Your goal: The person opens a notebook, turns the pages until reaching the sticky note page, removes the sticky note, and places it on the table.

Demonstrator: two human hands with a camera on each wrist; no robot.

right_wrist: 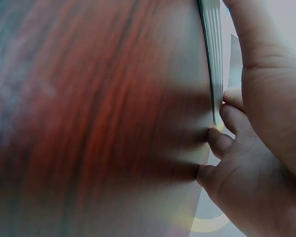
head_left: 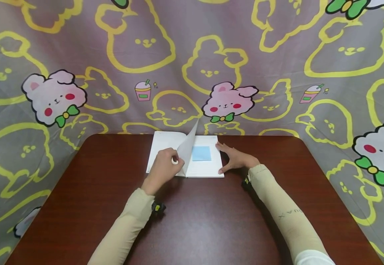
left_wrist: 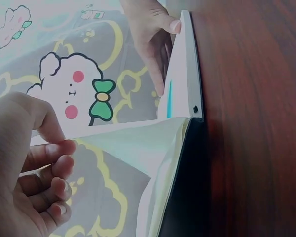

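An open book with white pages lies at the far side of the table. My left hand pinches a page between thumb and index finger, and the sheet stands raised near the spine. In the left wrist view the other fingers of that hand are curled loosely. A light blue square of paper lies on the right-hand page. My right hand rests at the book's right edge, thumb and fingers spread. The right wrist view shows its fingertips by the book's edge.
The dark reddish-brown table extends around the book. Behind it hangs a patterned curtain with cartoon animals, close to the book's far edge. Each wrist carries a small black camera.
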